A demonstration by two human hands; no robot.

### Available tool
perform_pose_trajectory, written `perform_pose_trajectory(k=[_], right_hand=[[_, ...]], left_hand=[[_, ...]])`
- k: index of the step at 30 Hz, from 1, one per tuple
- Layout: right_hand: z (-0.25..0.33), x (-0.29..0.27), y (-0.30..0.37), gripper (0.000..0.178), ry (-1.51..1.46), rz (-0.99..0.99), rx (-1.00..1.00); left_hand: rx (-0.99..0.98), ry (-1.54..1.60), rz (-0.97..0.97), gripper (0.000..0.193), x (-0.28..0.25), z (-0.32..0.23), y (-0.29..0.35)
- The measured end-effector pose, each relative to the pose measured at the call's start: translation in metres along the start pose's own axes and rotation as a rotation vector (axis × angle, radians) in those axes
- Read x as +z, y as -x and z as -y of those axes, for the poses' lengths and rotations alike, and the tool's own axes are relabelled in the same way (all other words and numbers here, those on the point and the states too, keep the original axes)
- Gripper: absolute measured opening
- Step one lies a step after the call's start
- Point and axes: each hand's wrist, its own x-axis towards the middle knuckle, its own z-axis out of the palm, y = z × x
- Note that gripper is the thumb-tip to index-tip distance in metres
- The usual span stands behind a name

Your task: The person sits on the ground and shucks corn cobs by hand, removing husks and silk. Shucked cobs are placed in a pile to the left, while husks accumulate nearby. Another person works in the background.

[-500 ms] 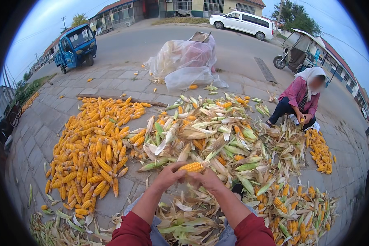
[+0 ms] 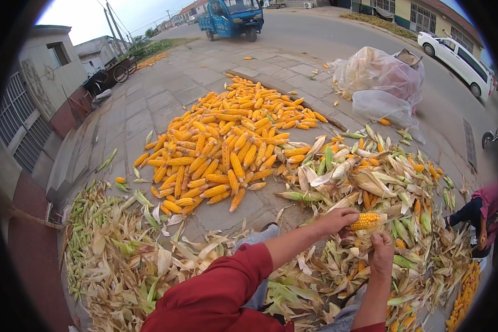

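Fingers of my left hand (image 2: 337, 220) clenched the corn cob (image 2: 365, 221) at its bare end; my right hand (image 2: 380, 252) gripped its husk (image 2: 365, 239) at 5 o'clock, for stripping. Husked cobs (image 2: 227, 144) lay at 11 o'clock.

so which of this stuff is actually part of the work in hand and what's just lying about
In hand:
- left hand and right hand on a half-husked corn cob
- pile of unhusked cobs
- pile of bare yellow cobs
- heap of stripped husks

Lying about:
- plastic sack
- blue three-wheeler
- white car
- handcart
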Motion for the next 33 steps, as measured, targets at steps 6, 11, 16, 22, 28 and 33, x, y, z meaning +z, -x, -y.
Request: perform_pose_trajectory(k=[6,11,16,22,28,33], right_hand=[[0.017,0.007,0.028,0.017,0.060,0.185,0.082],[-0.051,0.048,0.027,0.026,1.073,0.936,0.155],[-0.030,0.048,0.025,0.045,1.221,0.729,0.230],[-0.028,0.029,0.001,0.025,0.933,0.218,0.059],[-0.001,0.029,-0.007,0.037,0.553,-0.162,0.086],[0.005,0.013,-0.015,0.042,0.339,-0.384,-0.001]], left_hand=[[-0.031,0.139,-0.272,0.037,-0.005,-0.008,-0.003],[-0.060,0.339,-0.313,0.039,-0.017,-0.019,-0.004],[0.000,0.409,-0.279,0.042,-0.008,-0.021,-0.008],[0.027,0.365,-0.154,0.043,-0.009,-0.018,-0.005],[0.052,0.318,-0.079,0.038,0.005,-0.023,0.000],[0.008,0.157,0.057,0.039,0.007,-0.015,0.003]])
